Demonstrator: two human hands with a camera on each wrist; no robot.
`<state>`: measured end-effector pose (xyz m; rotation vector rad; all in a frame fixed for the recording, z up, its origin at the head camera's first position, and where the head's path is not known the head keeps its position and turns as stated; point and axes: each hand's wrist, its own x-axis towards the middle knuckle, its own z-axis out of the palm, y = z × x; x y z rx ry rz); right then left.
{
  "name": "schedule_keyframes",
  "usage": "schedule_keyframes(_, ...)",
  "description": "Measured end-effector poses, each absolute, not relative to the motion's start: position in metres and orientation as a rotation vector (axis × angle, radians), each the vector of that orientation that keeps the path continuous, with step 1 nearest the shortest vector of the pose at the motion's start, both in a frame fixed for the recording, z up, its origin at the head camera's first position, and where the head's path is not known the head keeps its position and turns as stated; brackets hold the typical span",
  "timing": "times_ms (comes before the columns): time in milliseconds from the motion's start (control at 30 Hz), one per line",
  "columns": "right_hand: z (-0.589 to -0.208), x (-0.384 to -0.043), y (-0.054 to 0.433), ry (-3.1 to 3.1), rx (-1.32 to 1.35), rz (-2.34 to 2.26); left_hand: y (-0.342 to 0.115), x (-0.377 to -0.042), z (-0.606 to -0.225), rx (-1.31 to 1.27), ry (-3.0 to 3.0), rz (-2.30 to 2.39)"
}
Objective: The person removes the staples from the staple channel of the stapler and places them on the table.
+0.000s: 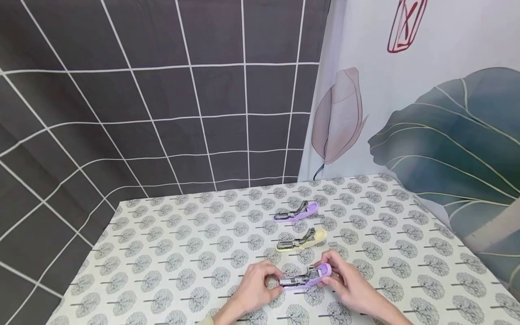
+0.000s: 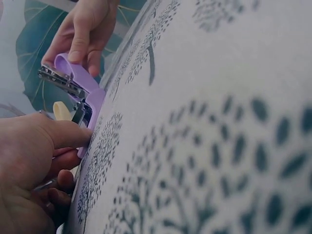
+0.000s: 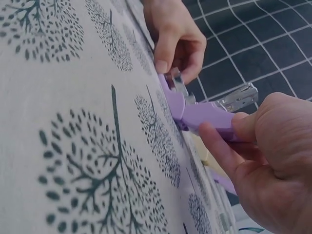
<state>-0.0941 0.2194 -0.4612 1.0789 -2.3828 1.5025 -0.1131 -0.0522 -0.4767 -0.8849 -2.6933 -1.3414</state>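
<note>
A purple stapler (image 1: 323, 270) lies folded open near the front of the table, its metal magazine showing. My left hand (image 1: 255, 285) pinches the stapler's left end, the base, between thumb and fingers. At the other end, my right hand (image 1: 345, 280) holds the purple top cover. In the right wrist view, thumb and fingers grip the cover (image 3: 207, 117), and the metal magazine stands away from it. From the left wrist, the purple base (image 2: 95, 100) is seen against the tabletop, its end partly hidden by my left fingers.
Just behind lies a yellow stapler (image 1: 321, 235), opened out. Farther back is another opened purple stapler (image 1: 312, 207). A small grey strip (image 1: 333, 244) lies by the yellow one. The tree-print tablecloth (image 1: 162, 246) meets a dark gridded curtain (image 1: 219, 90) behind.
</note>
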Motion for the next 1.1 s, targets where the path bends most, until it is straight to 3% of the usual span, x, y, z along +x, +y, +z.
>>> schedule_keyframes(467, -0.469, -0.096, 0.239, -2.514, 1.002, 1.677, -0.053, -0.114, -0.476, -0.878, -2.687, -1.345)
schedule_keyframes(600, -0.459, -0.092, 0.238, -2.469, 0.995, 1.475, -0.052, -0.113, -0.477, -0.876, -2.693, -1.365)
schedule_keyframes(800, -0.437, -0.09, 0.21, -2.158, 0.803, 1.068, -0.052, -0.112, -0.478, -0.871, -2.698, -1.367)
schedule_keyframes(1100, -0.442, -0.065, 0.158, -2.394, 0.679, 1.522, -0.052, -0.113, -0.478, -0.873, -2.689, -1.35)
